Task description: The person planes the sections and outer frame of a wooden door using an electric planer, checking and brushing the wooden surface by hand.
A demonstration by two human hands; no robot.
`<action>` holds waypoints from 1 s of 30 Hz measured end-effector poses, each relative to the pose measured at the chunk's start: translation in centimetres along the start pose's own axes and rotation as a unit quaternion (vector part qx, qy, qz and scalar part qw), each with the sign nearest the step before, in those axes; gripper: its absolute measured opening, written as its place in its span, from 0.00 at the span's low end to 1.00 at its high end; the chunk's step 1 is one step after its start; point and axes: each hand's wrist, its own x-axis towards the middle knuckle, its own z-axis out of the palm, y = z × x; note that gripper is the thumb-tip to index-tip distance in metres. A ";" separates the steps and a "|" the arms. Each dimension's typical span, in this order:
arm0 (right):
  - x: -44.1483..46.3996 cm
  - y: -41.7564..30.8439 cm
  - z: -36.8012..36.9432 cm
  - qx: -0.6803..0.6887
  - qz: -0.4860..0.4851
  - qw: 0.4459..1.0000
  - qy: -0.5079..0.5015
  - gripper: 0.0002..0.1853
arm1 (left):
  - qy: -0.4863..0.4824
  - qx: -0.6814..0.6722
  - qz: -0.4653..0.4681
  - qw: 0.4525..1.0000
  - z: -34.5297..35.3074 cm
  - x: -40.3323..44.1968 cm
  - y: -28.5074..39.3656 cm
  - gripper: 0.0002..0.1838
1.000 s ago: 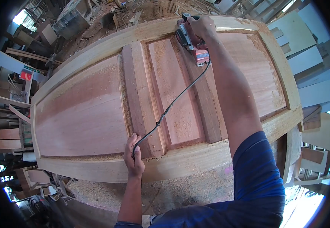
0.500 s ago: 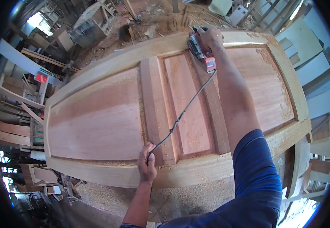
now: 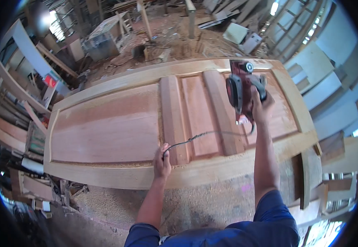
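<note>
My right hand (image 3: 263,105) is wrapped around the handle of a red and black electric planer (image 3: 238,92), held up above the right part of a panelled wooden door (image 3: 109,136). The planer is tilted on end. Its dark power cord (image 3: 205,133) leaves the lower end and runs left across the door's middle. Near the door's front rail, the cord's other visible end is closed in my left hand (image 3: 161,162). Shavings lie along the panel edges and the back rail.
Below the door is a dusty work surface (image 3: 113,206) strewn with shavings. Sheets and boards (image 3: 331,94) lean at the right, and curved wood pieces (image 3: 6,127) are stacked at the left. A large block-like box (image 3: 102,41) stands on the littered floor behind.
The planer has come off the door's back rail, up and toward me, tilting on end. Its cord now sags more. My left hand still grips the cord, and the view has tipped upward.
</note>
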 end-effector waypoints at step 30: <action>-53.5 -17.0 -42.9 -0.196 0.047 0.973 0.114 0.20 | 0.045 0.038 0.048 0.997 -25.4 -23.7 12.8 0.22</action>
